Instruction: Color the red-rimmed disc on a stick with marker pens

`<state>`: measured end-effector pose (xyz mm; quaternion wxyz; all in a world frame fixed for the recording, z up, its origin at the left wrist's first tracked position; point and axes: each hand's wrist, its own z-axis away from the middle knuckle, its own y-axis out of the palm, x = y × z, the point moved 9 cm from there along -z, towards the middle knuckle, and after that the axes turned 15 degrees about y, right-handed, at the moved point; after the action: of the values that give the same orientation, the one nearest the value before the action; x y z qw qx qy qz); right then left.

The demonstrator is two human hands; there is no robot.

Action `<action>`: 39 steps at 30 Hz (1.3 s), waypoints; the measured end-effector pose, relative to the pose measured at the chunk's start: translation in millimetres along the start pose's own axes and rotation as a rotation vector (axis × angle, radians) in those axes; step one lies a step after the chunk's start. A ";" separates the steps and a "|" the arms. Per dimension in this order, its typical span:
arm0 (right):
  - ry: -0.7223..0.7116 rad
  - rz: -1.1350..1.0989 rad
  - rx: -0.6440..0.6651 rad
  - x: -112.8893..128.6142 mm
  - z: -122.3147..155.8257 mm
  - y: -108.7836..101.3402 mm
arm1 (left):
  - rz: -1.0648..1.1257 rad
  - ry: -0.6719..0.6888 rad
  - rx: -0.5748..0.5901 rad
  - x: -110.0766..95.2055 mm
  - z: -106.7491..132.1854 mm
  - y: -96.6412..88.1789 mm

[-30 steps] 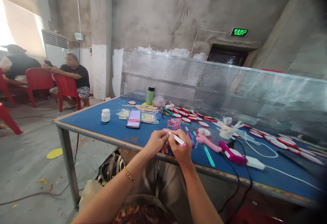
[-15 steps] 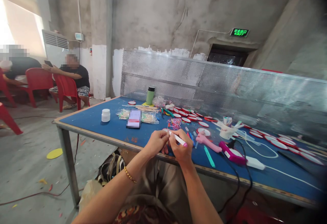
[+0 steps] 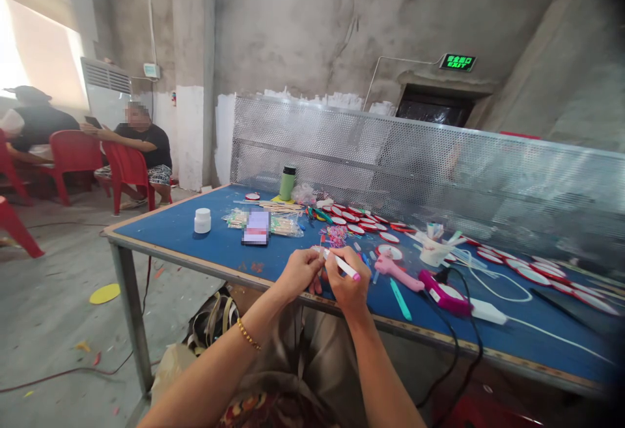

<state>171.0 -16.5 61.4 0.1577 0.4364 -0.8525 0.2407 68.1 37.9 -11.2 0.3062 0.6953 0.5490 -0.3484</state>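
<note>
A white marker pen with a pink end is gripped in my right hand, its writing end pointing toward my left hand. My left fingers are pinched together at the front edge of the table, around something small that they mostly hide. Both hands almost touch at the fingertips. Just beyond them lies a heap of small colourful bands. To the right of my right hand rest a pink glue gun and a teal cutter-like tool.
The blue table carries a white jar, a phone, bagged wooden sticks, a green bottle, many red-rimmed white discs and a white cup. A magenta power strip trails cables. A seated person is at left.
My right hand and the marker have shifted very slightly to the right. My left hand stays in the same place, and the table items have not moved.
</note>
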 end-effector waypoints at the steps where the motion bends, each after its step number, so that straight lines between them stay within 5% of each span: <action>1: -0.002 -0.003 0.010 0.1 0.1 0.8 | 0.002 0.000 0.002 0.0 0.0 0.2; 39: -0.006 0.006 -0.045 -0.7 -1.1 -1.8 | 0.000 -0.023 0.011 -0.8 0.9 1.4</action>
<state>172.8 -16.3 62.4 0.1640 0.4308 -0.8596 0.2205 69.2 36.4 -11.0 0.3083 0.6930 0.5437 -0.3594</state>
